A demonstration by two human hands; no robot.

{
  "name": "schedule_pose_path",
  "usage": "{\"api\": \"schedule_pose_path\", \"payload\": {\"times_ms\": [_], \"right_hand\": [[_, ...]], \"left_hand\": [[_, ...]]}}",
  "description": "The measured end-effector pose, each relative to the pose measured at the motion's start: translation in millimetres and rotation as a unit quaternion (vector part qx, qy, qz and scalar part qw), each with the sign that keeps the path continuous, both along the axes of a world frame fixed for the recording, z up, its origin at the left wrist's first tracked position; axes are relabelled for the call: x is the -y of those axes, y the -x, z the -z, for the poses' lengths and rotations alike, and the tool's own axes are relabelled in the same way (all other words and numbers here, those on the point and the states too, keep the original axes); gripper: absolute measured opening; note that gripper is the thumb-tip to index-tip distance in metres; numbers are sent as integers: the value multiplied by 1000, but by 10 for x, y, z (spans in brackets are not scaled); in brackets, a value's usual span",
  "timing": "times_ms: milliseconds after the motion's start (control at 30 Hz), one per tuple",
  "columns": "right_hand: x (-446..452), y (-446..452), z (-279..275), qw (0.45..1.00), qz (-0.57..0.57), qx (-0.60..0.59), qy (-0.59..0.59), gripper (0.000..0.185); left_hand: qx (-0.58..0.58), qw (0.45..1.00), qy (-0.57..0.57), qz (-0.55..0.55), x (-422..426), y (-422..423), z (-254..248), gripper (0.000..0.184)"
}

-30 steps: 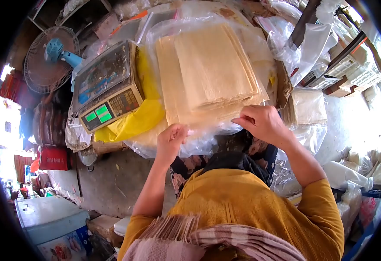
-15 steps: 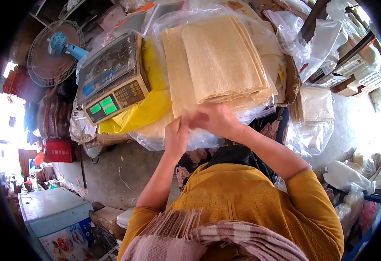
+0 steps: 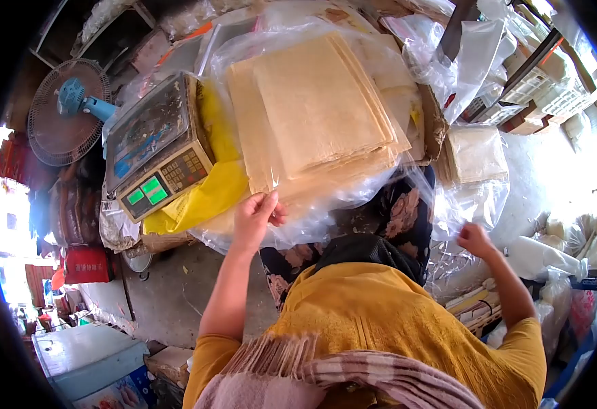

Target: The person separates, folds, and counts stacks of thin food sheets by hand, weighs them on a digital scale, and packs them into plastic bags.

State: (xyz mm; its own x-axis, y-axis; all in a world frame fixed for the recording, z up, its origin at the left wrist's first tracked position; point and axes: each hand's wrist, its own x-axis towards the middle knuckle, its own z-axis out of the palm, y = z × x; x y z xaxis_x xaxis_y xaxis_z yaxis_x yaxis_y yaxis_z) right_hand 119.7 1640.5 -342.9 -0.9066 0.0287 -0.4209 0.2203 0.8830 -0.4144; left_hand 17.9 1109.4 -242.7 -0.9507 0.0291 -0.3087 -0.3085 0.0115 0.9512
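A stack of thin tan sheets (image 3: 326, 102), slightly translucent and folded over, lies on clear plastic (image 3: 305, 221) in front of me. My left hand (image 3: 257, 218) is closed in a pinch at the near left corner of the stack, thumb and forefinger on a sheet's edge. Out to the right, away from the stack, my right hand (image 3: 474, 238) has its fingers curled. Whether anything thin is in them is hidden. Closest to that hand is a plastic-wrapped bundle of similar sheets (image 3: 476, 155).
Left of the stack stands a digital scale (image 3: 165, 163) with lit green displays, beside a yellow plastic bag (image 3: 206, 198). A fan (image 3: 70, 102) is farther left. A white chest-like box (image 3: 90, 351) sits low at the left. Plastic bags (image 3: 557, 300) pile up at the right.
My right hand has swung from beside my left hand out to the lower right. My left hand has stayed near the stack's corner. The view has shifted slightly.
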Motion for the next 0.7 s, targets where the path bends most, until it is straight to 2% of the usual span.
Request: {"api": "schedule_pose_path", "payload": {"times_ms": [33, 67, 100, 133, 167, 200, 233, 267, 300, 367, 400, 433, 500, 600, 700], "right_hand": [[-474, -218, 35, 975, -120, 70, -176, 18], [-1100, -499, 256, 908, -233, 160, -310, 22], [-856, -419, -232, 896, -211, 210, -329, 26], [-620, -193, -523, 899, -202, 199, -333, 31], [-384, 32, -814, 902, -193, 189, -337, 37], [131, 444, -1188, 942, -141, 149, -264, 43], [366, 623, -1295, 957, -219, -140, -127, 43], [1082, 846, -1851, 969, -177, -165, -41, 51], [1393, 1005, -1929, 935, -212, -279, 52, 59], [1974, 1250, -2194, 859, -327, -394, 11, 74], [2153, 1351, -2209, 842, -373, -389, -3, 83], [2290, 1443, -2129, 829, -399, -392, 5, 88], [2465, 1476, -1881, 888, -417, -193, 25, 87], [2453, 1431, -1425, 807, -489, -316, -98, 83], [2424, 1477, -1315, 799, -478, -359, -66, 63]], "left_hand": [[8, 1000, 2, 25, 51, 15, -38, 31], [17, 998, 15, 63, 199, 50, 15, 16], [-90, 985, 138, 48, 182, 48, -4, 14], [-196, 945, 258, 33, 163, 48, -51, 20], [-297, 880, 371, 16, 146, 42, -100, 30], [-392, 786, 472, 71, 137, 82, -152, 60], [-453, 718, 517, 114, 120, 131, -162, 65], [-507, 640, 556, 155, 96, 184, -157, 70], [-555, 554, 589, 194, 68, 230, -171, 75], [-569, 545, 575, 218, -53, 289, -283, 66], [-576, 542, 567, 231, -105, 316, -322, 61], [-602, 561, 520, 230, -128, 361, -320, 52], [-648, 595, 420, 224, -144, 454, -264, 33], [-582, 682, 405, 180, -39, 458, -195, 14], [-393, 855, 296, 163, 14, 428, -147, 6]]}}
